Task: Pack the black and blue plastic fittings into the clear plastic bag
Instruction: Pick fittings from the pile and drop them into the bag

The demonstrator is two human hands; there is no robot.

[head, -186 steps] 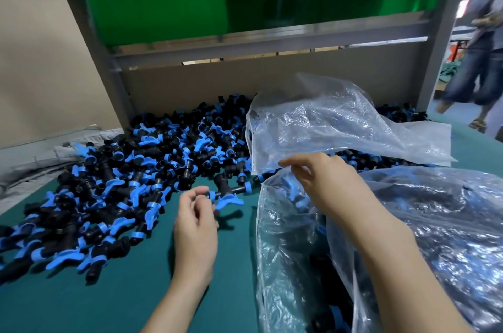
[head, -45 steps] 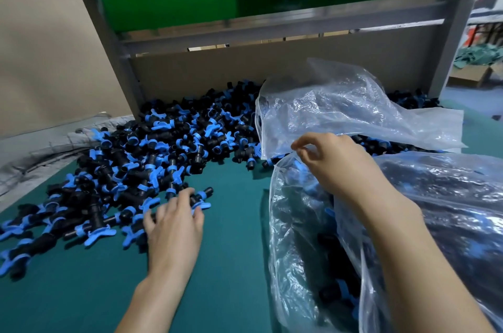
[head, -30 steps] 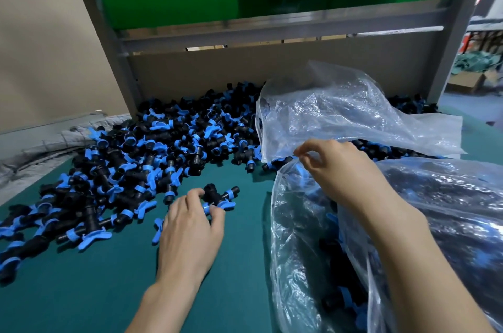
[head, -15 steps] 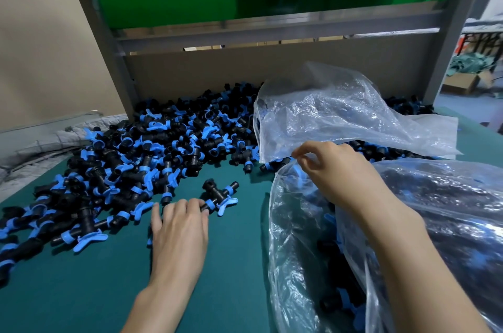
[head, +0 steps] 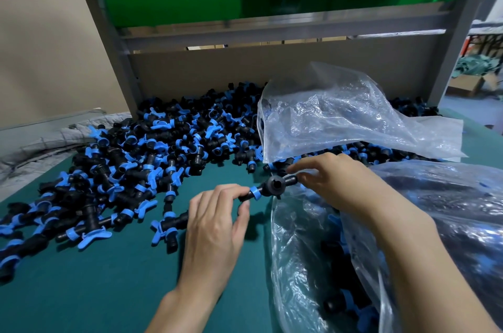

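Lifted off green desk (head: 109,278) since earlier: black and blue plastic fitting (head: 272,187), which left grip (head: 215,224) and right grip (head: 340,183) pinched by opposite ends beside clear plastic bag (head: 299,264), 4 o'clock.

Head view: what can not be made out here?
All head view.
- clear plastic bag: bottom and right side cut off by the frame edge.
- black and blue plastic fitting: right end hidden by the right hand; whether it pinches fitting or bag rim is unclear.
- pile of fittings: right part hidden behind the crumpled clear plastic.
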